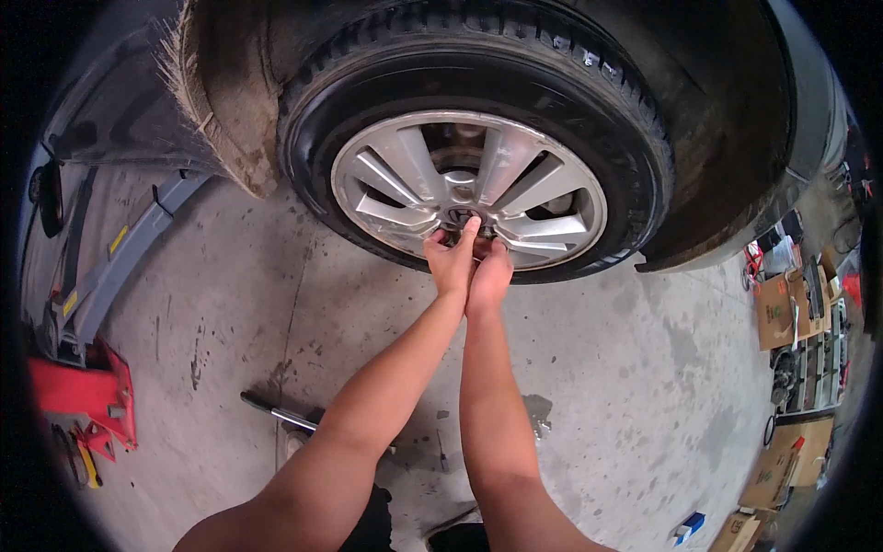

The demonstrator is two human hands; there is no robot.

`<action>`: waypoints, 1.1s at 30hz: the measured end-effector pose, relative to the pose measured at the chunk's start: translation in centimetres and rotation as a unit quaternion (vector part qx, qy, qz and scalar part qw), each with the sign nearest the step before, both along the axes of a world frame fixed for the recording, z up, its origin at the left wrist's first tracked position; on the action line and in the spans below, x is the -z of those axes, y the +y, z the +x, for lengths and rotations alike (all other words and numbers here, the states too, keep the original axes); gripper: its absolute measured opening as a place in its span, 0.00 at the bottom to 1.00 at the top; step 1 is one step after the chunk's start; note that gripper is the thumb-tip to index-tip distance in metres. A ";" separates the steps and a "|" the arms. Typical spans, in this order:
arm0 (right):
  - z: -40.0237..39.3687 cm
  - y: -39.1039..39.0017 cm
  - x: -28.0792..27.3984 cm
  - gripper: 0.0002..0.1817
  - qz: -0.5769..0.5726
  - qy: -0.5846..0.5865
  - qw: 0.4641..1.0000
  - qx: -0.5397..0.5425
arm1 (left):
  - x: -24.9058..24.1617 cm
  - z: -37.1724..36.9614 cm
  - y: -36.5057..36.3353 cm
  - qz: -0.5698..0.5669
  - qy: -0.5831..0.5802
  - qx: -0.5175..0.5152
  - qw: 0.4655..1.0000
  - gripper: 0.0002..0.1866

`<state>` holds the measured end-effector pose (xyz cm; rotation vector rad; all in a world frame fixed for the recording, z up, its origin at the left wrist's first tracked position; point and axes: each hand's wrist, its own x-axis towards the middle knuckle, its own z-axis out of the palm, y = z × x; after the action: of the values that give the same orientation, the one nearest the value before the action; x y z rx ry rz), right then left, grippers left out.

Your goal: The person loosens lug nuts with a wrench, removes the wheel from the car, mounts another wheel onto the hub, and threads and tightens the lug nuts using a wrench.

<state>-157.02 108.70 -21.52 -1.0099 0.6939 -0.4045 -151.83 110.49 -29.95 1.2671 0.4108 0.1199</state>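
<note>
A silver alloy wheel with a black tire hangs above the floor inside the wheel well. Both hands meet at its hub, just below the dark center cap. My left hand has its thumb stretched up against the cap, while its other fingers curl in at the lower hub. Pressed close beside it, my right hand has its fingers bent in toward the same spot. Whatever small thing the fingertips grip there is hidden by the hands.
A grey lift arm reaches under the car at left, near a red floor jack. On the floor lie a black-handled bar and a thin screwdriver-like tool. Cardboard boxes and a blue box are at right.
</note>
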 end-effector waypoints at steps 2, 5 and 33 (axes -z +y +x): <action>0.1 0.2 0.3 0.16 0.006 -0.008 0.999 0.052 | -3.9 -1.6 0.5 -0.008 0.019 0.002 1.000 0.42; 0.7 -0.6 2.4 0.19 -0.015 -0.022 0.999 0.033 | -3.4 -1.4 -0.1 0.022 -0.010 -0.044 0.999 0.39; 0.9 -1.4 2.1 0.15 0.150 -0.037 0.986 -0.061 | -6.4 -2.0 2.4 -0.135 -0.004 0.103 0.986 0.17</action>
<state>-156.16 107.32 -23.62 -0.7446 0.6023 -0.2209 -153.80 112.85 -23.60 1.0340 0.2759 -0.1028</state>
